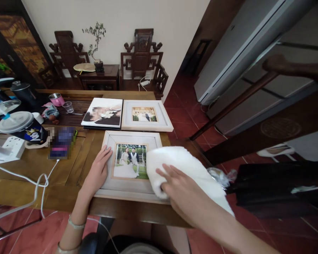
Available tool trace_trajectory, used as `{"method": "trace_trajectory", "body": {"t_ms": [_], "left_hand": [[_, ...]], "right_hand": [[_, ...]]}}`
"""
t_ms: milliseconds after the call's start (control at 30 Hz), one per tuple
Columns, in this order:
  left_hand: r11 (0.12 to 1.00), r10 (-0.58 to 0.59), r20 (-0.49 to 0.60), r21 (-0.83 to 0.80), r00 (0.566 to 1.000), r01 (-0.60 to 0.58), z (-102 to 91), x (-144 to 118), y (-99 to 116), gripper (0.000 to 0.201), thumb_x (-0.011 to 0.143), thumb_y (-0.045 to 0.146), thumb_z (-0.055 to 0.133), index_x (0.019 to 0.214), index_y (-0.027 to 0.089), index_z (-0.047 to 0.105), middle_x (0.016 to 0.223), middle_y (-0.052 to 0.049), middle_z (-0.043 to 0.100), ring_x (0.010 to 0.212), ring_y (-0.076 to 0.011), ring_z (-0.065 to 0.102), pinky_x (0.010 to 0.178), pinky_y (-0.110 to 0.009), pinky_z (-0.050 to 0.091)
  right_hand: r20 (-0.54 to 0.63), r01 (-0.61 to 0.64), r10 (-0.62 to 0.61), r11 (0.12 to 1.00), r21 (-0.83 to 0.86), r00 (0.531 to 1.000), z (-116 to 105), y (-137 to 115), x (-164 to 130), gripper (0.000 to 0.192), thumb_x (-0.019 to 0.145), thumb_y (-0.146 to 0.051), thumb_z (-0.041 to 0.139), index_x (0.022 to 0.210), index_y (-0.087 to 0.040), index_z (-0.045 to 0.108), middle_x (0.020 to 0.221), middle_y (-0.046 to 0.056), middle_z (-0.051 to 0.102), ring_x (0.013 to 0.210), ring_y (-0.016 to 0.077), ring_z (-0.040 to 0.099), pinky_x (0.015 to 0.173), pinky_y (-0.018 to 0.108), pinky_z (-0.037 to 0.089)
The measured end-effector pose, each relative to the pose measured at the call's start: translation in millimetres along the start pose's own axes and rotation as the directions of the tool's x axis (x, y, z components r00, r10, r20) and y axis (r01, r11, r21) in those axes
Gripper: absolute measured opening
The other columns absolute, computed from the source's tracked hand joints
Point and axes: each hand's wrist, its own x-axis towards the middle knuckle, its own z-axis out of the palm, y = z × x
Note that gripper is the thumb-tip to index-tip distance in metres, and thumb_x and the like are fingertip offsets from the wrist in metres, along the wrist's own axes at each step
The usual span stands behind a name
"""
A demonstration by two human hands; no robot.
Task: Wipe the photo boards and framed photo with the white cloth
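While the left hand [97,171] lies flat with fingers spread on the left edge of the pale wooden picture frame [129,165], the right hand [178,192] presses a white folded cloth [185,165] onto the frame's right side, its grip open-palmed. That frame sits at the brown wooden tabletop's [69,176] near edge.

White cloth [187,169] hides right side of the near photo frame [129,165]. Album cover photo [102,113] blurred; phone [61,143] on tabletop [21,176] blurred too. Right hand [184,192] palm unseen under its back.
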Motion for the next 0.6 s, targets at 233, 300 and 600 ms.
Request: {"method": "trace_trajectory", "body": {"t_ms": [233, 300, 600], "left_hand": [[1.0, -0.001, 0.034, -0.02, 0.999, 0.002, -4.0, 0, 1, 0.052, 0.088, 0.006, 0.033, 0.136, 0.017, 0.049, 0.145, -0.01, 0.044, 0.142, -0.0224, 0.027, 0.116, -0.05, 0.024], [0.999, -0.002, 0.024, -0.034, 1.0, 0.003, -3.9, 0, 2, 0.051, 0.088, 0.006, 0.033, 0.135, 0.018, 0.05, 0.145, -0.01, 0.044, 0.142, -0.0227, 0.027, 0.116, -0.05, 0.024], [1.0, 0.001, -0.006, -0.007, 1.0, -0.001, -0.9, 0, 2, 0.049, 0.09, 0.008, 0.032, 0.135, 0.014, 0.051, 0.143, -0.013, 0.046, 0.142, -0.022, 0.028, 0.116, -0.049, 0.026]], "right_hand": [[-0.083, -0.132, 0.135, 0.99, 0.043, 0.987, 1, 24, 34, 0.039, 0.068, 0.003, 0.046, 0.093, -0.011, 0.073, 0.14, 0.014, 0.051, 0.136, 0.0312, 0.037, 0.11, 0.047, 0.034], [-0.131, -0.143, 0.143, 0.99, 0.015, 0.981, 2, 36, 52, 0.041, 0.068, 0.005, 0.044, 0.094, -0.009, 0.072, 0.142, 0.015, 0.049, 0.138, 0.033, 0.032, 0.111, 0.049, 0.031], [0.011, 0.031, -0.032, 0.997, 0.075, 0.999, 1, 5, -4, 0.028, 0.068, -0.001, 0.052, 0.083, -0.011, 0.073, 0.134, 0.017, 0.056, 0.132, 0.0348, 0.042, 0.111, 0.049, 0.033]]}}
